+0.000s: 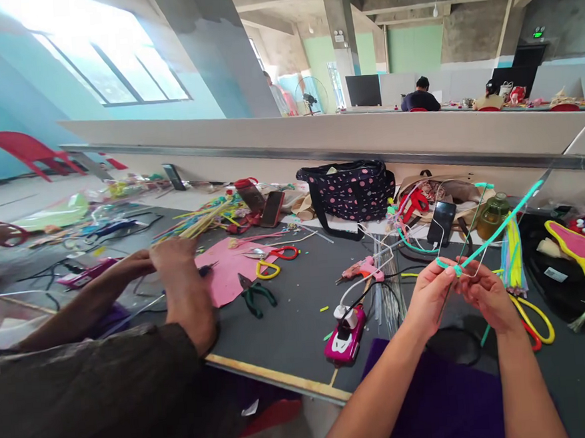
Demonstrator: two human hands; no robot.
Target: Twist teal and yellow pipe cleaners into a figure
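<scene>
**Q:** Where did the work sit relative to your hands?

**A:** Between them. My left hand point(428, 293) and right hand point(485, 295) met in front of my chest, above the dark mat point(299, 312), fingertips pinched shut on the near end of a teal-wrapped wire stem point(498, 231). A thin bare wire loop point(471, 266) hung at the pinch point. Neither hand was nearer than the other; both touched the stem's lower end.

**Q:** And its long axis?

**A:** It ran diagonally, from the pinch up and away to my right, its free tip point(540, 185) pointing toward the partition wall point(317, 144). The held end pointed down and left, toward my left thumb.

**Q:** How tight was the grip?

**A:** Both hands were curled nearly closed, thumb against forefinger on the stem. Whether the right hand also held the loop, I could not tell.

**Q:** What lay around?

**A:** A pink glue gun point(361, 267) and a magenta toy-car-shaped tool point(345, 335) to my left on the mat; yellow-handled scissors point(534, 319) just right of my right hand; a bundle of coloured stems point(513, 257) behind it. A neighbour's hands point(176, 280) worked well apart, near green pliers point(255, 295) and pink paper point(226, 267).
</scene>
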